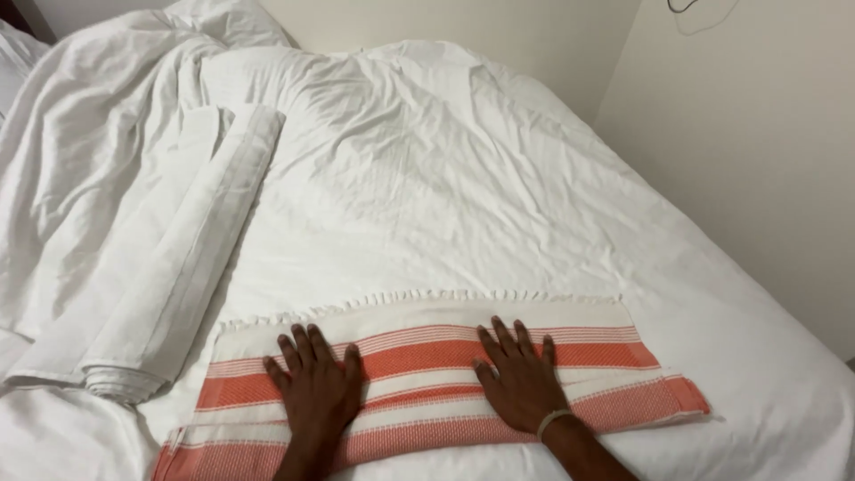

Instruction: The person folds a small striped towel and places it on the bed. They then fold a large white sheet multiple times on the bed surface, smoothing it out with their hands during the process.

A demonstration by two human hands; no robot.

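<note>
Striped towel (pixel 427 392), cream with orange bands and a small fringe along its far edge, lies folded into a long flat strip across the near part of the bed (pixel 463 196). Both hands press down on it. On the towel's left half rests the left hand (pixel 313 383), flat, palm down, fingers spread and pointing away from the person. On the towel's right half rests the right hand (pixel 521 379), likewise flat and spread, gripping nothing; a pale band (pixel 552 420) circles its wrist. The two hands sit apart, with a stretch of towel between them. Just left of the towel lies a folded white sheet (pixel 178 267), a long bundle running away toward the head of the bed. Beyond the towel the bed's white cover is wrinkled, and a crumpled white duvet (pixel 71 134) is heaped far to the towel's left. A plain wall (pixel 757 134) stands to the towel's right.
</note>
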